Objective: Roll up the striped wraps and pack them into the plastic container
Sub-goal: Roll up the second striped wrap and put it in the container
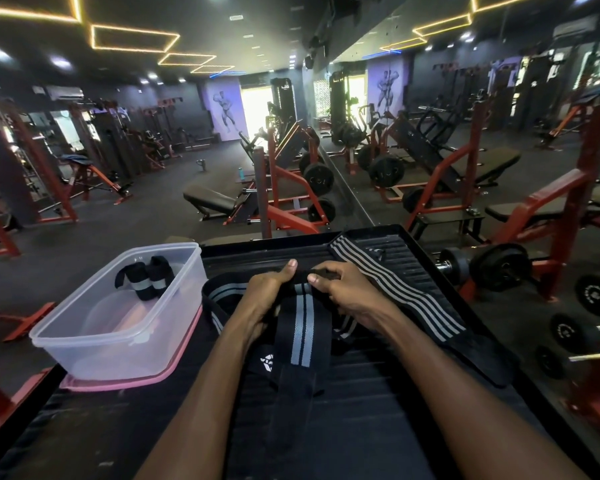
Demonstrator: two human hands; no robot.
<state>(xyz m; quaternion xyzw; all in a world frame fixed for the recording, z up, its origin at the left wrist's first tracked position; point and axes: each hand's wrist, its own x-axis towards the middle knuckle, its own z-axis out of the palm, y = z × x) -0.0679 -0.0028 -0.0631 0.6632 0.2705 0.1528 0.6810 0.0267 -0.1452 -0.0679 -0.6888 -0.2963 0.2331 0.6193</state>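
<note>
Left hand and right hand each pinch the rolled end of a striped wrap bearing an unreadable white logo, beside the plastic container.

A single head-worn wide-angle view looks forward and down, close over the counter, with the gym floor stretching well beyond each hand.
</note>
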